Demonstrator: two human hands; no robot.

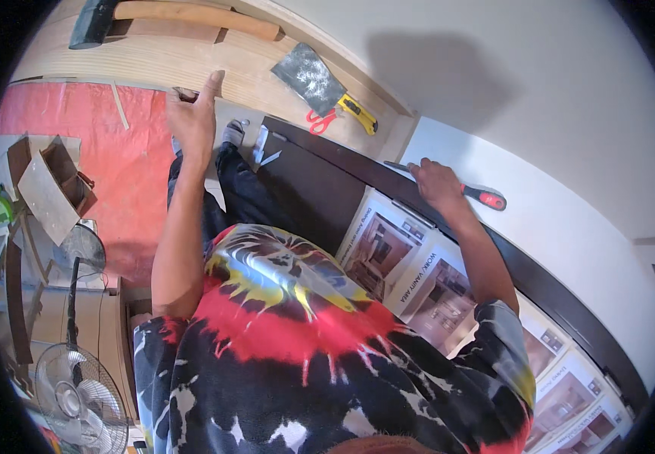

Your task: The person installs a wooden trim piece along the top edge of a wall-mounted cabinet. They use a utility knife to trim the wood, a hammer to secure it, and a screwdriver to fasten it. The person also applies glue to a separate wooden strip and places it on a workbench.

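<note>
My right hand (437, 184) is closed around a slim tool with a red and black handle (486, 198). Its metal shaft (394, 164) points left along the top edge of a long dark panel (312, 189). The hand rests where that panel meets a white board (569, 219). Printed picture sheets (410, 265) cover the panel below my arm. My left hand (195, 113) is stretched out ahead with straight fingers near the edge of a pale wooden plank (191, 64). A small dark object (185, 94) sits by its thumb; whether the hand holds it is unclear.
On the plank lie a broad metal blade (311, 76), a yellow utility knife (360, 115), red scissors (320, 121) and a wooden-handled hammer (191, 13). A red sheet (77, 136), a cardboard box (47, 189) and two fans (77, 393) are at my left.
</note>
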